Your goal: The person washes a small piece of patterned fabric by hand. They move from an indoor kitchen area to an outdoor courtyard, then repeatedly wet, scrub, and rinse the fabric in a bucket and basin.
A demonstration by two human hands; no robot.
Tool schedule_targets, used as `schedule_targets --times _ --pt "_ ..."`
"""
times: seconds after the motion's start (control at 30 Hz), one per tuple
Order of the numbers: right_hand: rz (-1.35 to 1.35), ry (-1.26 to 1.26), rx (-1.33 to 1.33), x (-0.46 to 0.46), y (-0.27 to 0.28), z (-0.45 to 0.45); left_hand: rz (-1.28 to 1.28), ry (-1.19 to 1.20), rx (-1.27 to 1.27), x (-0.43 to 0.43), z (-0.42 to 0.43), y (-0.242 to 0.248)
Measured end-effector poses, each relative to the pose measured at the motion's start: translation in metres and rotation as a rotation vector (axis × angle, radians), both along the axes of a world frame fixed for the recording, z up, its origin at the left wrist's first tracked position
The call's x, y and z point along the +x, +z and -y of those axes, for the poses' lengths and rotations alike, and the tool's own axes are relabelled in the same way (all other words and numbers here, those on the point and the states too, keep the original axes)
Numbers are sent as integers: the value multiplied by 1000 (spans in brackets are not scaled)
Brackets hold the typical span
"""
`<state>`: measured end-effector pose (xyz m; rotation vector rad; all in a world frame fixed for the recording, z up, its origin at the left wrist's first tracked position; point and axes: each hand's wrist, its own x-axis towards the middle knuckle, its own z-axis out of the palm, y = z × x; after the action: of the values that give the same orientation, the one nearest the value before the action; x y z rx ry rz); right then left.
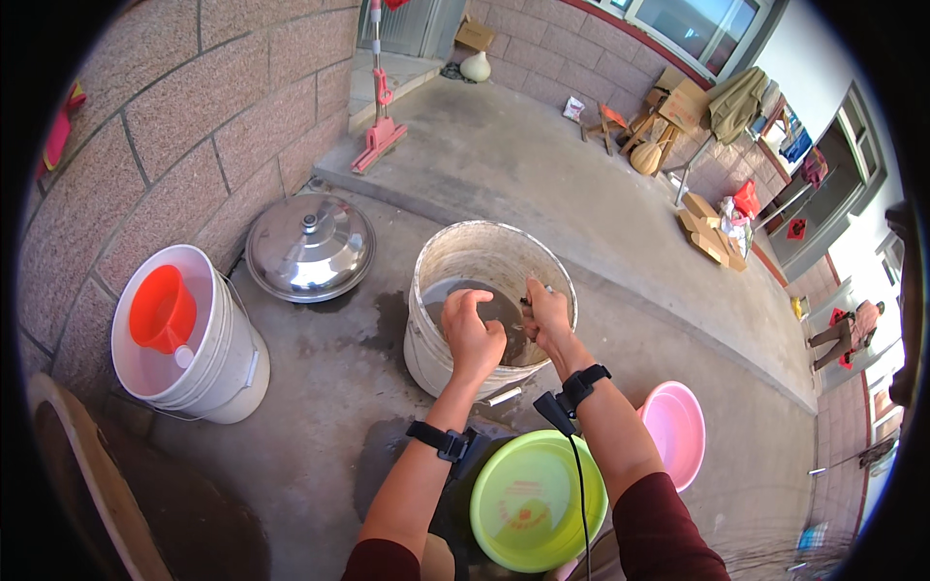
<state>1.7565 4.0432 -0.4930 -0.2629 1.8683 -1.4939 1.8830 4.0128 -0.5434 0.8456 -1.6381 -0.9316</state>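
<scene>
A worn white plastic bucket [429,363] stands before me with murky water [465,290] in the bottom. My left hand [472,334] is over its near side, fingers curled and thumb apart, with nothing visible between them. Inside the right part of the rim, my right hand [546,316] is closed on a small object, partly dark and partly shiny. My fingers hide most of it, so its kind is unclear. Both wrists wear black straps. Below my forearms sits a green plastic basin [538,501]. A short white bucket handle grip [505,396] shows at the bucket's near foot.
To the left are a white bucket [243,363] holding a red funnel [161,309], and a domed metal lid [310,250]. A pink basin [676,436] is at right. Beyond lie a low concrete step [596,272], a pink mop [379,138] and a distant person [854,334].
</scene>
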Motion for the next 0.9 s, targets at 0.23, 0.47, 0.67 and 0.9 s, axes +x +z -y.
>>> schedule_targets --times 0.23,0.47,0.67,0.9 --pt "-23 43 0 -4 -6 3 -88 2 -23 -2 -1 3" --pt "-13 35 11 -1 -8 3 -84 -77 66 -5 -5 4" --pt "132 208 -172 -7 -1 -6 -98 -156 139 -8 -9 -2" --pt "484 279 -665 -13 14 -23 -390 -372 718 -16 -10 4"
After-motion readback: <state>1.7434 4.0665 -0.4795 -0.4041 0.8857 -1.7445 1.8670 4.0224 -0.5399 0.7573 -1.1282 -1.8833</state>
